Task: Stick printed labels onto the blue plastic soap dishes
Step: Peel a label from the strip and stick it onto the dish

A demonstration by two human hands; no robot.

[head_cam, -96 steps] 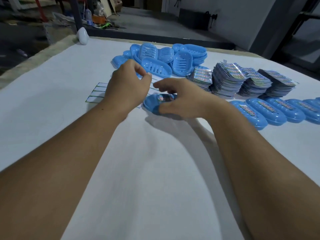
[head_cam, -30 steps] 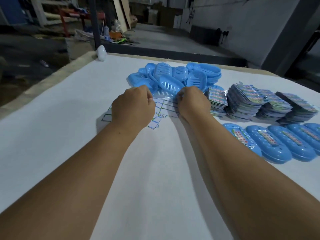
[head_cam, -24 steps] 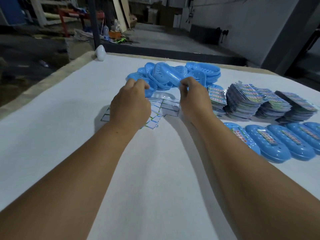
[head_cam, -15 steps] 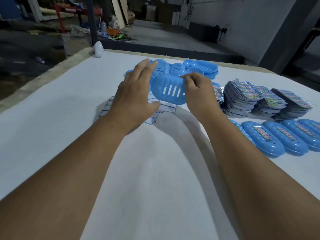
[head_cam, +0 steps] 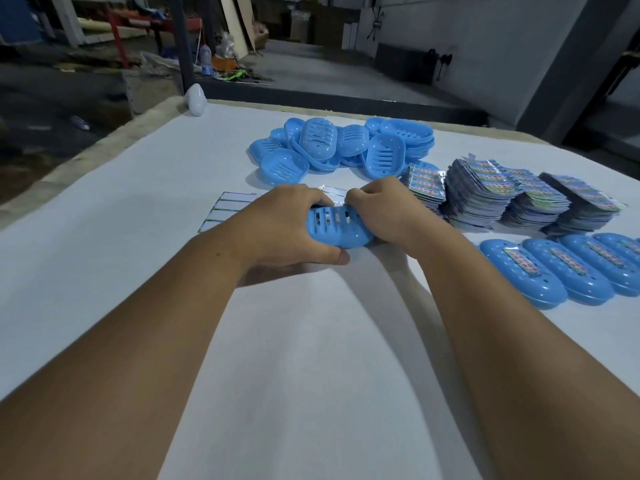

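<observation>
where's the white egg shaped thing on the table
In the head view the white egg-shaped object sits at the table's far left corner, well left of the pile of unlabelled soap dishes.

A dim workshop is being shown, where a white-covered desk (head_cam: 104, 209) is being backed by a grey concrete floor (head_cam: 346, 81), a grey wall (head_cam: 485, 46), a dark post (head_cam: 181, 43) and leaning boards (head_cam: 235, 22).
</observation>
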